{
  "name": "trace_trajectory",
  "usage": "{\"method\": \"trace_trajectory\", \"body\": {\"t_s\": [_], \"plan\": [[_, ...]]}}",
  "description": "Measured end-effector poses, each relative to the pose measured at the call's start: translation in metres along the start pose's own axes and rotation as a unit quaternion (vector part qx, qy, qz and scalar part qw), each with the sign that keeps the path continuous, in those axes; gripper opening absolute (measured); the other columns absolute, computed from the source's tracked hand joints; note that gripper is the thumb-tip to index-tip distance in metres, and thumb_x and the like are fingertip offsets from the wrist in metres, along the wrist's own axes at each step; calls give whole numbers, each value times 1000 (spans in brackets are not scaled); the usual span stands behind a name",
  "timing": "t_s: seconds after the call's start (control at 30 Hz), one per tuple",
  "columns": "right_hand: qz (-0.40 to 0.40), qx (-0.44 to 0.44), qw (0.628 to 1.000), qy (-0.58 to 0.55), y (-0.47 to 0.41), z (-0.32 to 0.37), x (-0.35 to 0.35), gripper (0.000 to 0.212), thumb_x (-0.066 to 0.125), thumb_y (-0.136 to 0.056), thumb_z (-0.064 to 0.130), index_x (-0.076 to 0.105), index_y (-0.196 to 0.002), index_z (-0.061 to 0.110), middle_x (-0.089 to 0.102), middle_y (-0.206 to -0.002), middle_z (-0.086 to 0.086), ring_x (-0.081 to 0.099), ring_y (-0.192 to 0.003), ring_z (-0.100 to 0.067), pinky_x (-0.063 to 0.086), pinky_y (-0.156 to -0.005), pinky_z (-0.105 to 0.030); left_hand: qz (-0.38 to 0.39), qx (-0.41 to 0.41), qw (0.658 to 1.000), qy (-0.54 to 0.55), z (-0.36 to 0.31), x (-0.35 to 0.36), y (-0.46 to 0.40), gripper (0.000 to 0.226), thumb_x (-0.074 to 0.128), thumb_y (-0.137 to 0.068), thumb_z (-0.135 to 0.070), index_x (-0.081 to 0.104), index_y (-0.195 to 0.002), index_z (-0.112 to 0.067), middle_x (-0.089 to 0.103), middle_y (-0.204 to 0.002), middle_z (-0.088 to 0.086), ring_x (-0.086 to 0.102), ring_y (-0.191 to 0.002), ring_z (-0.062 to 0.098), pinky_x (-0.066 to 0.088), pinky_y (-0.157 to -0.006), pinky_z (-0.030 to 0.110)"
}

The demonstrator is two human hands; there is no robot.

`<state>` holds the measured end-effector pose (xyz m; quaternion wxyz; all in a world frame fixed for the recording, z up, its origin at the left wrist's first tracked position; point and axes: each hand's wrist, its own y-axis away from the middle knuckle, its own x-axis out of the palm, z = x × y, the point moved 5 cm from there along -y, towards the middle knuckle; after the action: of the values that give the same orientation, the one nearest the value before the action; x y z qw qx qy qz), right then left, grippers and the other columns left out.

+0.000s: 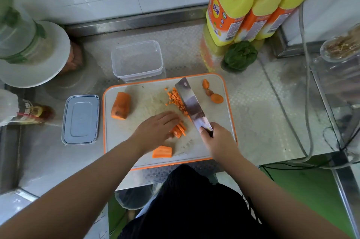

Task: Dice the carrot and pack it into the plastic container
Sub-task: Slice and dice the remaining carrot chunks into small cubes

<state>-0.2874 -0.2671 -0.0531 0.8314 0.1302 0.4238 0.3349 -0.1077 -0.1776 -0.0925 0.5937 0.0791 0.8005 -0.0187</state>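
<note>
An orange-rimmed white cutting board (218, 122) lies in front of me. My right hand (218, 139) grips the handle of a cleaver (190, 102), whose blade stands on the board. Left of the blade lies a heap of carrot dice (176, 98). My left hand (157, 128) presses down on a bundle of carrot sticks (180, 130), fingers bent over them. A thick carrot chunk (121, 105) rests at the board's left, a flat slab (162, 151) near its front edge, and end scraps (213, 92) at the right. The clear plastic container (137, 61) stands behind the board with nothing in it.
The container's grey lid (80, 119) lies left of the board. Yellow oil jugs (251, 3) and a green vegetable (240, 54) stand at the back right. A white plate (33, 57) with a glass cover is at the left. Cables (307, 102) run along the right.
</note>
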Motion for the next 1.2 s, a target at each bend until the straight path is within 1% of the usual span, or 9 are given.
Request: {"method": "trace_trajectory", "body": {"t_s": [0.17,0.3,0.4,0.5,0.67,0.83,1.0,1.07,1.2], "plan": [[-11,-28,999,38,1,5,-5,36,51,-95,35,33,-66,22,45,-60,0,52,-68,-30,31,-58,-33,21,47,999,1,-1,-8,-8,53,91,-63,-20,71,-112,-14,69,-109,5,68,-96,26,60,-71,34],[-35,-100,976,192,7,13,-7,24,42,-99,39,54,-105,19,66,-78,-4,64,-79,-28,34,-57,-30,-24,25,999,-38,-2,-9,-4,35,87,-67,-25,75,-99,-17,69,-97,1,68,-83,23,56,-59,28],[-104,-170,935,293,14,17,-6,20,59,-90,33,59,-103,17,61,-59,1,59,-49,-24,22,-40,-23,-58,-80,995,-33,-6,-6,5,22,71,-79,-33,76,-95,-19,67,-91,-1,66,-77,22,51,-49,28],[-142,-188,923,303,16,18,-1,27,81,-66,23,66,-86,12,51,-45,2,47,-30,-21,10,-40,-15,-59,-204,977,-16,-10,-1,10,28,87,-67,-32,75,-90,-21,66,-85,-2,66,-73,22,53,-46,31],[-158,-200,920,297,16,17,5,32,84,-60,24,66,-84,13,52,-45,4,47,-29,-20,18,-39,-16,-76,-355,931,42,-19,1,22,30,82,-76,-31,73,-101,-17,65,-96,5,64,-91,30,53,-70,40],[-154,-236,913,294,13,20,9,39,83,-62,29,64,-92,12,56,-48,5,51,-32,-19,26,-34,-19,-36,-413,906,80,-20,6,28,42,63,-91,-39,55,-124,-15,49,-128,5,39,-121,27,33,-102,39],[-197,-255,888,329,12,27,0,31,80,-64,24,65,-85,7,48,-47,2,47,-35,-18,28,-34,-22,-399,-445,785,162,-17,-51,81,22,50,-94,-10,58,-114,-10,51,-118,12,49,-110,34,43,-98,50],[-192,-277,875,349,11,28,3,31,81,-58,19,62,-80,7,46,-49,1,47,-39,-19,27,-36,-24,-383,-329,854,131,-27,-75,58,23,55,-92,-12,62,-115,-10,56,-116,12,50,-111,29,40,-101,36],[-159,-299,868,364,10,27,12,37,84,-53,21,59,-78,9,48,-53,1,51,-47,-21,30,-42,-27,-119,-164,977,64,-29,-64,-5,35,68,-75,-24,72,-110,-21,68,-110,0,60,-104,26,53,-80,39]]}}
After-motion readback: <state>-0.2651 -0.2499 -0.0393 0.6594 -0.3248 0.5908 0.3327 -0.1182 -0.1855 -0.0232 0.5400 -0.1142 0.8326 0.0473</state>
